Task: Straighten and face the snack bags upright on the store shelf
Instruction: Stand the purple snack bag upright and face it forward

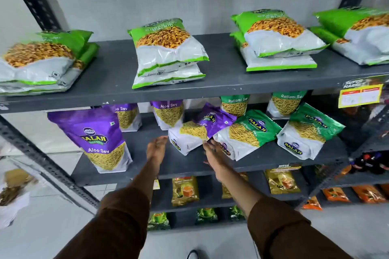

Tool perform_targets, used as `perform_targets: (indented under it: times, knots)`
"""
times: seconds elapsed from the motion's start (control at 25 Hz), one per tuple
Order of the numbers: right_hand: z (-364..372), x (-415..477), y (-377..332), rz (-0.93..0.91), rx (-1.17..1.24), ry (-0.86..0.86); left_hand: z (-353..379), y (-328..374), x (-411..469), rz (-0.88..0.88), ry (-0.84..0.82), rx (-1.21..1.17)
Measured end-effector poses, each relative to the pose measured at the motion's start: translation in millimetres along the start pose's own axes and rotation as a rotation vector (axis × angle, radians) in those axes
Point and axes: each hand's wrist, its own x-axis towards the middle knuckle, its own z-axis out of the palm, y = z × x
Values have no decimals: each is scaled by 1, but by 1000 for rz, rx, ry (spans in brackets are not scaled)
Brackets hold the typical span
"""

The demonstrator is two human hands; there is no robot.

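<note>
Because the spread, empty left hand [156, 147] and right hand [212, 152] flank the toppled purple foil Aloo Sev pouch [201, 127], careless lifting could dislodge the leaning green foil Ratlami Sev pouch [247, 132].

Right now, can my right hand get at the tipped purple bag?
Probably yes. The right hand is already at the lower edge of the tipped purple bag, with bare shelf beneath and nothing between them.

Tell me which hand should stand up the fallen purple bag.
Right. The right hand already touches the lower edge of the fallen purple bag; the left hand is open just short of its corner.
</note>
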Motion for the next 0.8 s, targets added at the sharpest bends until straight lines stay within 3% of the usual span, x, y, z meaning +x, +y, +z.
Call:
perform_targets:
  times: [0.16,0.36,0.48,0.6,0.8]
  knots:
    - [36,30,-1,156,138,15,19,11,58,-126,-110,18]
    - [56,58,5,212,222,118,46,-18,113,-217,-279,-44]
    - [63,71,16,159,265,113,49,-31,124,-271,-280,-93]
    - [64,103,75,101,237,111,35,-44,112,-291,-271,-170]
    - [48,15,43,28,201,12,-3,-70,59,-283,-321,-193]
